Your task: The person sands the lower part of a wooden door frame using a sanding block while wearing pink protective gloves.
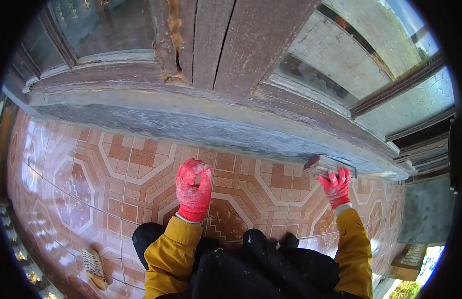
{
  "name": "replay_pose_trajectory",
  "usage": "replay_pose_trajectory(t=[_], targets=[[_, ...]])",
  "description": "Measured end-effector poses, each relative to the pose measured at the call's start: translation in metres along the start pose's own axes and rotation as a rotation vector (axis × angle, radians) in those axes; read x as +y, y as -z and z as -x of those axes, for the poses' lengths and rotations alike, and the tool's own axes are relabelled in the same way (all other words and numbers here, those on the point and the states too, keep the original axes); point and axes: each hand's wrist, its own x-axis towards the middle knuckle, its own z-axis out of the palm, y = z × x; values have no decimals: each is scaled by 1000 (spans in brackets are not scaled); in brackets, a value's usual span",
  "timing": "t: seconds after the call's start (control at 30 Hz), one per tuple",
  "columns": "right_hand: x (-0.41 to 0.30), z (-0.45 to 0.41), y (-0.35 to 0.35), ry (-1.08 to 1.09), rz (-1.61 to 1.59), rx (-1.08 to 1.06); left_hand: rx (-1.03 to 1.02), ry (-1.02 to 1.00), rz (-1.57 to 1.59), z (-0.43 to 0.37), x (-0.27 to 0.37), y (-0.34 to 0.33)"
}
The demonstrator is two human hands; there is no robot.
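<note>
My right hand, in a red work glove, is shut on a worn wooden block. The block lies against the lower part of the grey plastered wall, near the wall's right end. What is on the block's far face is hidden. My left hand, in a matching glove dusted with pale powder, hovers over the patterned floor tiles, its fingers curled so that thumb and fingertips meet in a ring. No object shows in it. Above the wall runs a weathered brown wooden window frame with glass panes.
Glossy brown patterned tiles cover the floor. A striped shoe or slipper rests at the lower left. A grey pillar base stands at the far right. The wooden post between the windows has a ragged, damaged strip.
</note>
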Motion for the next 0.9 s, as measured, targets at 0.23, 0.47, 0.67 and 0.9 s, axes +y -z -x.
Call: replay_pose_trajectory(t=[0.23,0.47,0.67,0.9], targets=[[-169,-225,1,304,-45,-129,10,37,-39,-3,1,3],[-123,-198,6,391,12,-113,175,60,38,-16,9,30],[-81,-184,22,590,83,-263,207,67,133,-22,22,36],[-190,-325,22,597,278,-65,248,85,148,-29,24,47]])
